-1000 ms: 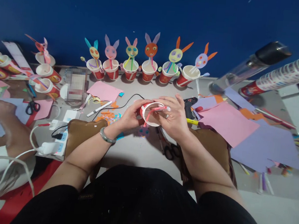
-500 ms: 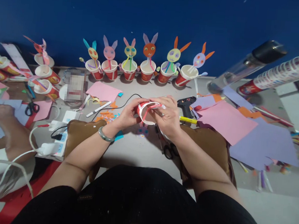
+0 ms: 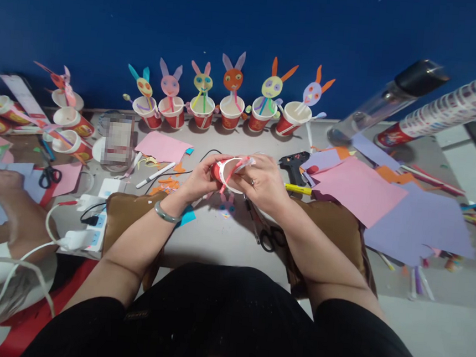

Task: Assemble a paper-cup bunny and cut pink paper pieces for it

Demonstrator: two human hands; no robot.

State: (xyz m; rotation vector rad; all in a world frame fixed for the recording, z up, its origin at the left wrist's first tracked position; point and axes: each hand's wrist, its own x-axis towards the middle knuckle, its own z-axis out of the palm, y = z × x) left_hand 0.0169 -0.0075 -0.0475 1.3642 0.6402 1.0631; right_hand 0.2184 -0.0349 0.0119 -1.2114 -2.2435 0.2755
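Observation:
A red and white paper cup [image 3: 218, 170] is tilted between my hands, its mouth facing me. My left hand [image 3: 202, 178] is closed around its left side. On the right side, my right hand [image 3: 265, 182] closes on the cup with its fingers at the rim. A pink-red strip [image 3: 235, 170] crosses the cup's mouth; whether my right fingers also pinch it I cannot tell. Below the cup lies a pink paper rabbit face [image 3: 227, 205] with blue eyes, partly hidden. Black-handled scissors [image 3: 272, 239] rest by my right wrist.
Several cups with rabbit heads [image 3: 232, 108] line the blue wall. A glue gun [image 3: 294, 167] and yellow marker [image 3: 298, 189] lie right of my hands, near coloured paper sheets [image 3: 362, 192]. Left are a white marker [image 3: 155, 175], a power strip [image 3: 100, 219] and another person's hand [image 3: 2, 180].
My hands have moved slightly left with the cup and turned it a little. The pink-red strip now slants up across its mouth. The other person's hand has shifted slightly.

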